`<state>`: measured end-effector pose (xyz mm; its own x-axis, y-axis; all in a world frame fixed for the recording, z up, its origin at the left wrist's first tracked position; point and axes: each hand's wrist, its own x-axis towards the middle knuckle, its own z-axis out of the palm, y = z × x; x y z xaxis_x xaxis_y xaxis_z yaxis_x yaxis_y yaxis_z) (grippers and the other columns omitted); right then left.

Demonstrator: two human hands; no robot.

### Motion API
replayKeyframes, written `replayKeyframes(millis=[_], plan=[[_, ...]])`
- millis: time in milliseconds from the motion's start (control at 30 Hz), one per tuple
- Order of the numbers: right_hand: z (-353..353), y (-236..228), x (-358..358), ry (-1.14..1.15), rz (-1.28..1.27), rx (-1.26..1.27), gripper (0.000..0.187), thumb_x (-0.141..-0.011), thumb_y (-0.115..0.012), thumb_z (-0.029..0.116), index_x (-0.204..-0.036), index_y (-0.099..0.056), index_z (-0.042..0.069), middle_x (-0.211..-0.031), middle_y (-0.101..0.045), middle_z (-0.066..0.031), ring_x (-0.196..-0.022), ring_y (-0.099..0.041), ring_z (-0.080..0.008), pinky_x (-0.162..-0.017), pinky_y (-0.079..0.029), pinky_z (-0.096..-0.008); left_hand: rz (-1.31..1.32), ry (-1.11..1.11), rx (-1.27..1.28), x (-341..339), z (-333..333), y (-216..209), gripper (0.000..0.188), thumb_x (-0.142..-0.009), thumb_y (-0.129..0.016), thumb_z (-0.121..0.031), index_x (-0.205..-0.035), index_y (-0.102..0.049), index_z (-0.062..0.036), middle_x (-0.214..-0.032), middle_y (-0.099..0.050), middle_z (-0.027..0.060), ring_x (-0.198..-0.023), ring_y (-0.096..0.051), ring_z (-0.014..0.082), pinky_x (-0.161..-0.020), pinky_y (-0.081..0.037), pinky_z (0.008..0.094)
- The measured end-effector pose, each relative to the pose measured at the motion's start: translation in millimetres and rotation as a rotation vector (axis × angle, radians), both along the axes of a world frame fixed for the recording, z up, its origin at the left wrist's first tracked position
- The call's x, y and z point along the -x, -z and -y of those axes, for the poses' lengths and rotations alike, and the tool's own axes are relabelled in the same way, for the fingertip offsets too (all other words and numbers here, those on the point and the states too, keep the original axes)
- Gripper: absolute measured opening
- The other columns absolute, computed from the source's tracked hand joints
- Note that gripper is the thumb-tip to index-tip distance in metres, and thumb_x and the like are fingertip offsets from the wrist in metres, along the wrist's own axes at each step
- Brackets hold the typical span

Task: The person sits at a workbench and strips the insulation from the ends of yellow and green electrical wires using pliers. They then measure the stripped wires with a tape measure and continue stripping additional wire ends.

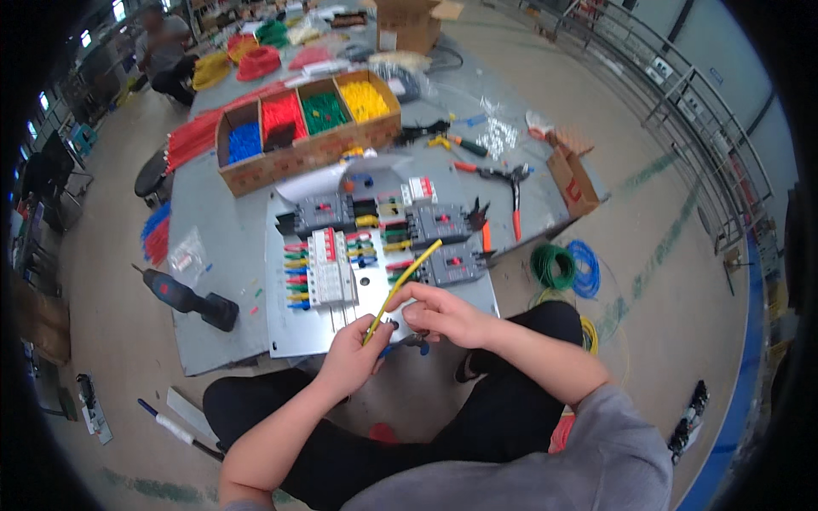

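A short yellow wire point(417, 266) slants up and away over the metal mounting plate point(298, 341). Its near end is pinched between thumb and fingers of my left hand point(348, 356). My right hand point(445, 316) is curled beside the wire, index finger reaching toward it. Below it shows a dark tool with blue parts point(415, 343), mostly hidden, so its kind is unclear. Beyond my hands, the plate carries a row of white breakers with red levers point(331, 271) and grey moulded-case breakers point(450, 263), joined by short coloured wires.
A divided cardboard box point(311, 152) holds blue, red, green and yellow small parts. Red-handled cutters point(515, 200) lie at the table's right, a cordless drill point(189, 300) at its left. Green and blue wire coils point(554, 266) rest on the floor. Another person point(162, 47) sits far left.
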<state>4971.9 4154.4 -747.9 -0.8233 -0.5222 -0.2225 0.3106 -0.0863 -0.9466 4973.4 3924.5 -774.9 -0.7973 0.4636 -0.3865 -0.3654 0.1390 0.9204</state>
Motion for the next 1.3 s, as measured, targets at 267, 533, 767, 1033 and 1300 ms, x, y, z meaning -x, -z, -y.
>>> replayKeyframes(millis=[267,533,767,1033,1300], plan=[[-11.7,0.2,18.2,-0.094,-0.149,-0.148,0.025,-0.110,-0.051,0.029,-0.115,-0.061,0.006,-0.093,-0.054,0.0041,-0.081,-0.046,-0.0062,-0.071,-0.041,-0.0253,0.137,-0.048,-0.130,11.0,-10.8,16.1,0.028,-0.111,-0.055,-0.032,-0.105,-0.062,-0.0059,-0.071,-0.051,-0.0026,-0.051,-0.047,0.0071,-0.049,-0.034,0.0236],[-10.9,29.8,8.0,-0.149,-0.539,-0.701,0.040,-0.103,-0.064,0.042,-0.098,-0.061,0.002,-0.081,-0.065,-0.0175,-0.076,-0.066,-0.0363,-0.067,-0.051,-0.0440,0.077,-0.083,-0.297,17.1,-12.5,11.6,0.030,-0.114,-0.048,-0.032,-0.098,-0.053,-0.0076,-0.067,-0.051,-0.0010,-0.053,-0.049,0.0072,-0.049,-0.037,0.0232],[-9.3,22.5,1.2,-0.054,-0.530,-0.623,0.040,-0.105,-0.061,0.037,-0.091,-0.065,0.000,-0.075,-0.068,-0.0152,-0.071,-0.068,-0.0326,-0.066,-0.052,-0.0419,-0.171,-0.253,-0.178,30.4,2.3,17.5,0.036,-0.116,-0.040,-0.036,-0.098,-0.052,-0.0069,-0.075,-0.069,0.0069,-0.060,-0.060,0.0098,-0.057,-0.048,0.0235],[-48.9,29.5,5.0,0.245,-0.313,-0.165,0.054,-0.111,-0.052,0.040,-0.068,-0.054,0.007,-0.064,-0.052,0.0025,-0.063,-0.046,-0.0075,-0.061,-0.037,-0.0276,-0.233,-0.436,-0.216,68.6,52.1,13.2,0.031,-0.114,-0.043,-0.037,-0.098,-0.048,-0.0105,-0.077,-0.063,0.0076,-0.055,-0.055,0.0133,-0.054,-0.045,0.0275],[-15.7,61.9,4.3,0.172,-0.085,-0.345,0.054,-0.109,-0.055,0.038,-0.063,-0.049,0.010,-0.060,-0.046,0.0041,-0.060,-0.042,-0.0082,-0.059,-0.037,-0.0301,-0.559,-0.247,0.648,101.8,87.4,20.4,0.033,-0.111,-0.047,-0.031,-0.104,-0.053,-0.0001,-0.083,-0.063,0.0223,-0.073,-0.064,0.0371,-0.066,-0.050,0.0463]])
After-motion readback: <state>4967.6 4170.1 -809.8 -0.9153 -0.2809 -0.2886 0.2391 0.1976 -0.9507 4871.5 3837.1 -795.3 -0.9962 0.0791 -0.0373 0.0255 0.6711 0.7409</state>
